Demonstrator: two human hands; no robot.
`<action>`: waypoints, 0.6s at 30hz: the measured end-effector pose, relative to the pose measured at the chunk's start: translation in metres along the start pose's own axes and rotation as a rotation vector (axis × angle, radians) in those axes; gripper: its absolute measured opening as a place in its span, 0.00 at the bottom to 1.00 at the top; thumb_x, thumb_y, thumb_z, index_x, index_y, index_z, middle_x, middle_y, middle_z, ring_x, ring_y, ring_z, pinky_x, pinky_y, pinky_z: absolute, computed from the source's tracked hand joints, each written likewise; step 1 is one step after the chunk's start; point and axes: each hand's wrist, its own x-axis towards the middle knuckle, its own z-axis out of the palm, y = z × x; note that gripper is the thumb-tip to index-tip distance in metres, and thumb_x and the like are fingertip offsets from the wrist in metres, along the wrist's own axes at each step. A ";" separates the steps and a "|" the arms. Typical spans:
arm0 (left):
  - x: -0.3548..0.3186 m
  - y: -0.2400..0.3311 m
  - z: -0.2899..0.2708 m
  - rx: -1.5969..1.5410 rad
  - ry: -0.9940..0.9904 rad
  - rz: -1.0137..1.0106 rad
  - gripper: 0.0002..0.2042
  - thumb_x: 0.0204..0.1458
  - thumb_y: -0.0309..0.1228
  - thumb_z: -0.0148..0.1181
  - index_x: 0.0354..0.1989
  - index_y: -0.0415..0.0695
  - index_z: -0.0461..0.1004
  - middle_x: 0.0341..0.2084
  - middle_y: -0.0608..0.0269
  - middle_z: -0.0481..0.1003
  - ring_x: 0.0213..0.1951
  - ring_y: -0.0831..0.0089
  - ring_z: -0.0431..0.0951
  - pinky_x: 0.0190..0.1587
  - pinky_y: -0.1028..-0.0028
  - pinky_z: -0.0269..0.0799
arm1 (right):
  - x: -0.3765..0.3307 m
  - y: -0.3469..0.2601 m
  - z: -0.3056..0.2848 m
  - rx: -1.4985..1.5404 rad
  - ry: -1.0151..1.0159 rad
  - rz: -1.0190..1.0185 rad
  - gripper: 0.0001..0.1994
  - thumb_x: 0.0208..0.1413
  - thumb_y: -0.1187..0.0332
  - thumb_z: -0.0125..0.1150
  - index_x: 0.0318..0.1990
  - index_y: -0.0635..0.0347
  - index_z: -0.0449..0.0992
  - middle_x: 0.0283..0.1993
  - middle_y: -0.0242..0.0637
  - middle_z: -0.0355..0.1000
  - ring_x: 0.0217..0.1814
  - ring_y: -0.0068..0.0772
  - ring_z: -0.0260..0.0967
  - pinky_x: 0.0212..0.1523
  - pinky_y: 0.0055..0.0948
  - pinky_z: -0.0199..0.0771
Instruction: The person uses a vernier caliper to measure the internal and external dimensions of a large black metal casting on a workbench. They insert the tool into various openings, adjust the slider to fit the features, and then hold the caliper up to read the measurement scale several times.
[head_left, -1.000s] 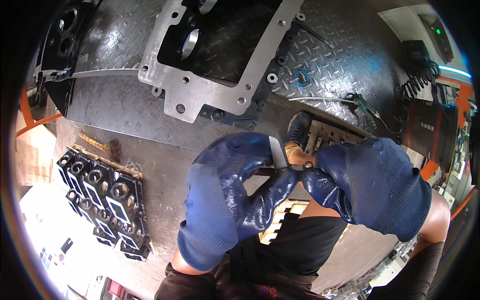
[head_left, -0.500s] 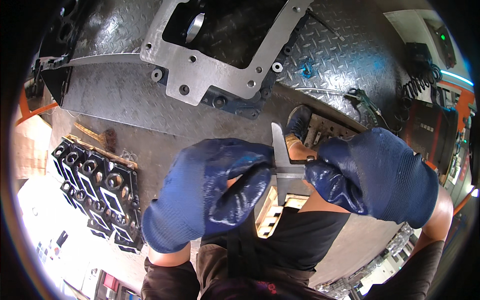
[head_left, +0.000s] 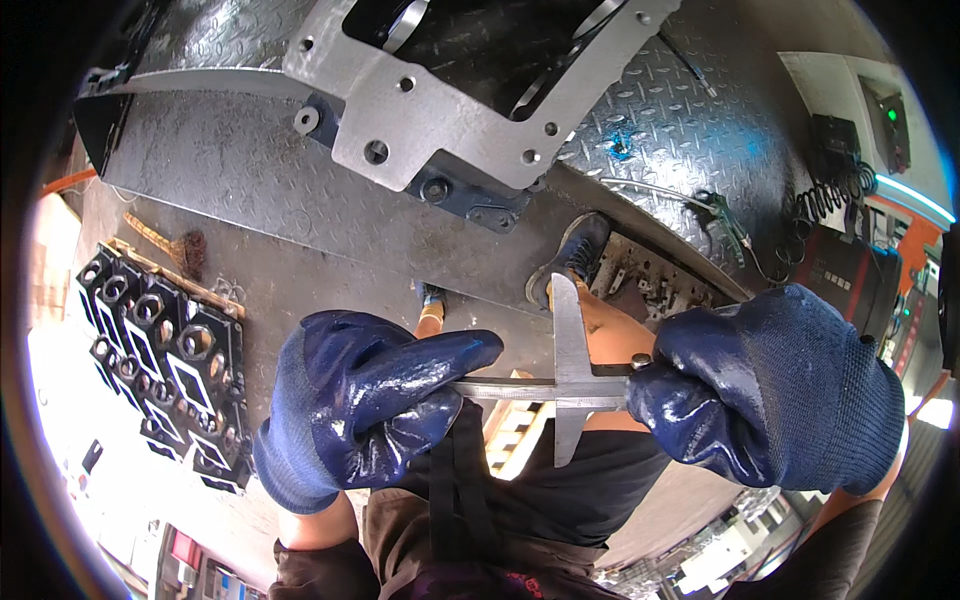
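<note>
Both hands grip the caliper (head_left: pixel 572 400) at the centre of the frame, the left hand (head_left: pixel 370 400) pinching the left part of its bar (head_left: pixel 510 389), the right hand (head_left: pixel 775 390) curled around the other end beside the knob (head_left: pixel 640 361), a spread hold that probably steadies it and leaves the upright blade (head_left: pixel 569 330) in plain sight. At the top of the frame the grey casting (head_left: pixel 400 130) sits over the worktop (head_left: pixel 230 140), while the air gun (head_left: pixel 725 222) lies to the right, perhaps kept aside to leave the casting unobstructed
</note>
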 end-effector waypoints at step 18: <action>-0.021 -0.023 0.022 -0.091 0.015 -0.042 0.18 0.41 0.33 0.63 0.45 0.52 0.78 0.15 0.64 0.70 0.20 0.63 0.70 0.27 0.66 0.62 | 0.025 -0.010 0.002 -0.040 -0.037 -0.071 0.15 0.55 0.58 0.59 0.27 0.61 0.75 0.16 0.46 0.68 0.14 0.42 0.69 0.18 0.36 0.68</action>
